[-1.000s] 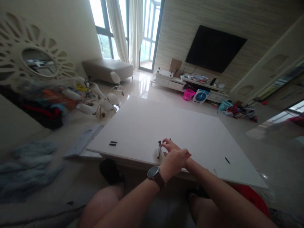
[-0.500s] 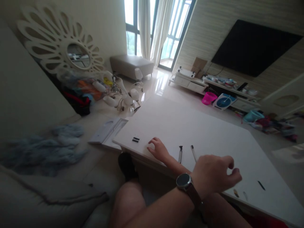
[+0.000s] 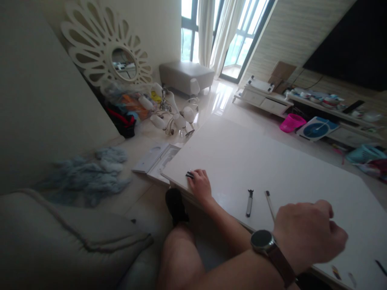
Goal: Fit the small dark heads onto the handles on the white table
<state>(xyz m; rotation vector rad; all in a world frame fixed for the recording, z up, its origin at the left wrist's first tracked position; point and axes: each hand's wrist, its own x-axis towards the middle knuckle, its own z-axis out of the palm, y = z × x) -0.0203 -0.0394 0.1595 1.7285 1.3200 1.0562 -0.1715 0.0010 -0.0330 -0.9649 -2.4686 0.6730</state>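
Right hand [image 3: 199,186]: I saw it crossed over to the table's 9 o'clock corner, palm down, fingertips on the black clips [image 3: 189,175]. Most of the clips were under the fingers, so I could not tell whether it had pinched them or only touched them.
Left hand [image 3: 308,235]: it wore the watch [image 3: 260,241] and was off at 4 o'clock over the near edge. The fingers were curled in and blurred. I could not tell whether anything was inside.
Arms: crossed, with the right forearm running under the left wrist.
Black clips: short dark bars lying flat on the white table [image 3: 272,161], just inside the near-left corner. The long axis of the visible end ran roughly 9 to 3. The free end pointed to 9, away from the knuckles.
Black tool [image 3: 249,202]: it lay flat between the two hands, clear of both. Its long axis ran about 12 to 6 with the wider head at 12.
White stick [image 3: 269,204]: just beside the tool on its 3 o'clock side, not touching it. Its axis ran about 11 to 5, and its near end lay close to the left wrist.
Small bits [image 3: 335,272]: they sat at the near edge around 5 o'clock, too small for me to identify.
Floor at 9 o'clock: a white tray [image 3: 154,159] lay just beside the table corner.
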